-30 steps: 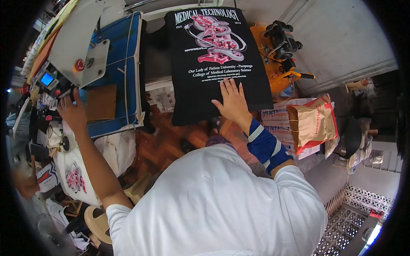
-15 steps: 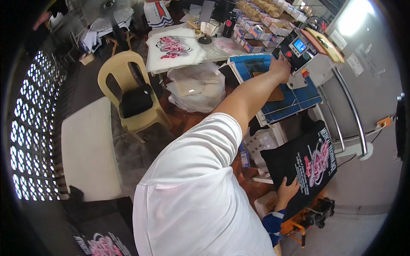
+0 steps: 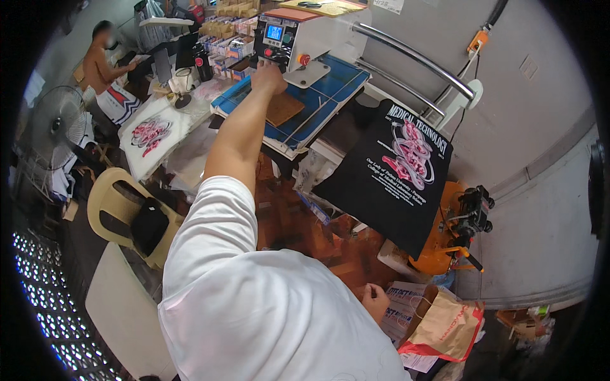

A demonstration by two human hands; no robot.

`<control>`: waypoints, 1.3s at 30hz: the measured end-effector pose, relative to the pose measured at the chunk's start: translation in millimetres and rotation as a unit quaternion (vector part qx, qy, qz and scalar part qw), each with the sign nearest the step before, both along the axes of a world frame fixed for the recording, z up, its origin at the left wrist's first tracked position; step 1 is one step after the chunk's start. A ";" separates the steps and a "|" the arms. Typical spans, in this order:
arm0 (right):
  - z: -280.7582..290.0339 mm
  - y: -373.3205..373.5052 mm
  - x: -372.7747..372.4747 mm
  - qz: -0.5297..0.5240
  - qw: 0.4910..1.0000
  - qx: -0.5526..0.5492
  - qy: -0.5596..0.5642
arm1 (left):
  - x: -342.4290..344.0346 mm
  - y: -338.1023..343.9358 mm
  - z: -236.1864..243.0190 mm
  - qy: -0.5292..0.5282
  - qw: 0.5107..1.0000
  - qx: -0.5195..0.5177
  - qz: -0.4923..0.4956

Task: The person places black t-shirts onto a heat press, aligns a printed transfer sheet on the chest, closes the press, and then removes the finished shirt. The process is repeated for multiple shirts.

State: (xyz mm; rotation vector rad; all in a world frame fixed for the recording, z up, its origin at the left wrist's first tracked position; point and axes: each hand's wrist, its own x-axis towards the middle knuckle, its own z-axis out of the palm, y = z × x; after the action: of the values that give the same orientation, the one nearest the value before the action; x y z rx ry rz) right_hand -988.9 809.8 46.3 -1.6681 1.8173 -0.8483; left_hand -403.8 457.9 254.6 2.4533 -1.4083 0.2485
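Flanking the press [image 3: 314, 38]: shirt [image 3: 381, 178], printed sheets [image 3: 151, 134]

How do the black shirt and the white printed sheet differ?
The black shirt is dark, the white printed sheet pale. White lettering sits above and below the shirt's graphic; none can be made out on the sheet. The shirt lies right of the blue press bed, the sheet left of it. Both bear similar pinkish graphics.

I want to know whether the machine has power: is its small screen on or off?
On: the screen glows blue on the front of the machine, above the left hand.
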 end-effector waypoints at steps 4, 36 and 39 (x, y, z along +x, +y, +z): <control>23.1 -41.8 8.0 0.008 0.998 -0.010 -0.063 | -24.3 13.0 -4.5 -0.018 1.000 -0.024 -0.011; 202.8 -386.1 180.1 -0.418 0.826 -0.367 0.090 | 346.3 254.0 -340.6 0.719 0.695 0.014 0.010; 197.3 -384.6 161.7 -0.441 0.812 -0.368 0.102 | 322.8 189.3 -307.8 0.871 0.474 -0.113 0.072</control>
State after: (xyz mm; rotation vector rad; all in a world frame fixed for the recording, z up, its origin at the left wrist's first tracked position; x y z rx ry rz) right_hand -827.2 425.2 243.6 -1.2265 2.6805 -2.0399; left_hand -81.0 647.2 -53.3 1.1605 -0.0698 -1.4826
